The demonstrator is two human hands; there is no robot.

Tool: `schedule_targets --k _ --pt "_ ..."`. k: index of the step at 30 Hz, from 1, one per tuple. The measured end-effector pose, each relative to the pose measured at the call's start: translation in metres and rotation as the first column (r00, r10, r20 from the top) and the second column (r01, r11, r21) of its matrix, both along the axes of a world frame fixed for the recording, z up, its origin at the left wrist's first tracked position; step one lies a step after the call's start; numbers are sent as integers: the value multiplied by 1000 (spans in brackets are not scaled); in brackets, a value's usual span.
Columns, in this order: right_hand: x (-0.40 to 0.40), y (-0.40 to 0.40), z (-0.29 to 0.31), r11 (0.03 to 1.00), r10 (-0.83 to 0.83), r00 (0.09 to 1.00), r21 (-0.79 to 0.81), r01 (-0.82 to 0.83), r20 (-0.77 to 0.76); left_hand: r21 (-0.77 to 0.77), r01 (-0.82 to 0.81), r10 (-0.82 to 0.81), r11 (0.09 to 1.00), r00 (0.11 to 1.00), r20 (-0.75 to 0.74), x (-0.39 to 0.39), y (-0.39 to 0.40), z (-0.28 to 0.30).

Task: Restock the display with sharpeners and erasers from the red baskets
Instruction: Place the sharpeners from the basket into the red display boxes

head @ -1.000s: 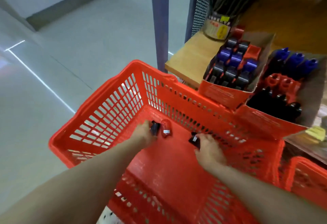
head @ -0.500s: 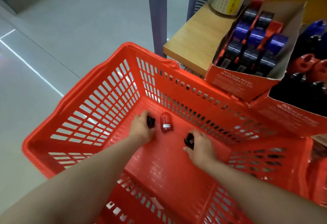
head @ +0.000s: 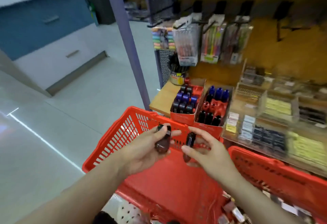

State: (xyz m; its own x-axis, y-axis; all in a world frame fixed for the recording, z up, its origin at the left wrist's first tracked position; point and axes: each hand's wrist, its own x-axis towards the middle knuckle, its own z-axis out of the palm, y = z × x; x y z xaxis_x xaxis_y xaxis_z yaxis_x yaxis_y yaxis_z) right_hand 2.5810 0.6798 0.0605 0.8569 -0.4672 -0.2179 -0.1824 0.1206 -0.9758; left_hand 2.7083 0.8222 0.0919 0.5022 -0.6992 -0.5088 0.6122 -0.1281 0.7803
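Red basket (head: 123,131) now lies below both hands, fingers gripping lifted sharpeners (head: 161,144).

Whole right side is motion-smeared, so the clear bins (head: 276,110) right of the two orange sharpener boxes (head: 208,126) hold stuff I can't make out, and the box print is unreadable. The second red basket (head: 276,172), also right of those boxes, runs off the frame edge; its contents at the bottom are just blurry bits. The left hand (head: 141,154) covers part of whatever dark sharpeners (head: 163,142) it's got, count unclear. The hanging packs (head: 210,43) above the boxes are too blurry to name.
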Motion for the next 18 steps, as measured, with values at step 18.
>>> schedule_targets --k 18 --pt "-27 -102 62 912 -214 976 -367 184 -41 51 -41 8 998 846 533 -39 -73 14"
